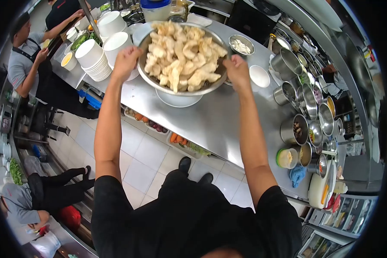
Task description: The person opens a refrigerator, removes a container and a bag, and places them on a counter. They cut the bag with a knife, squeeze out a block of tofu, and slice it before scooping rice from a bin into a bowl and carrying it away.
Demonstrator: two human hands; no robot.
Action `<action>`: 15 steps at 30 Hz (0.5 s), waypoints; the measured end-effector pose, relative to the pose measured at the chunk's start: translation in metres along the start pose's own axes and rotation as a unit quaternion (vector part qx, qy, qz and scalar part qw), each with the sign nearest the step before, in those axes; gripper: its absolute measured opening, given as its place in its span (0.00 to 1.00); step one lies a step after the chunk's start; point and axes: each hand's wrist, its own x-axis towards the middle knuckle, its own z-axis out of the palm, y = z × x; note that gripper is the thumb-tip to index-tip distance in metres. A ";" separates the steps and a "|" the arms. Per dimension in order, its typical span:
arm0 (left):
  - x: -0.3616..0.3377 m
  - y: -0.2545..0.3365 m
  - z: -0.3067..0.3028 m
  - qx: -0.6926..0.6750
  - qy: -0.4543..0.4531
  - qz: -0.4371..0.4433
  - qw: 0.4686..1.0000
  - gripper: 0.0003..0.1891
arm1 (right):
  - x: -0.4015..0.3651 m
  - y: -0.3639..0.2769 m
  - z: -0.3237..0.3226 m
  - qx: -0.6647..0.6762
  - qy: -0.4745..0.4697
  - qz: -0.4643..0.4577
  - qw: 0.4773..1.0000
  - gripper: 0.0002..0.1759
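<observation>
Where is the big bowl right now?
In the head view, the bowl is at top centre, its rim held by the left hand and right hand, with stacked white tubs to its left.

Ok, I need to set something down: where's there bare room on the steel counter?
The broadest bare patch of the steel counter lies between the metal bowl and the front edge, reaching right toward the metal pots; the right forearm crosses above it. It's crowded at left with stacked white tubs, and at right among the pots.
</observation>
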 end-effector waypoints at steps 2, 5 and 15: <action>-0.002 0.040 0.007 -0.044 0.002 0.058 0.997 0.08 | -0.006 -0.042 -0.021 0.049 -0.017 0.012 0.999 0.07; -0.032 0.093 0.026 0.091 0.021 0.159 0.983 0.09 | -0.037 -0.078 -0.064 -0.063 0.005 -0.013 0.998 0.06; -0.226 0.115 0.240 -0.017 -0.224 0.162 0.961 0.04 | -0.329 -0.053 -0.310 -0.038 0.052 0.074 0.995 0.13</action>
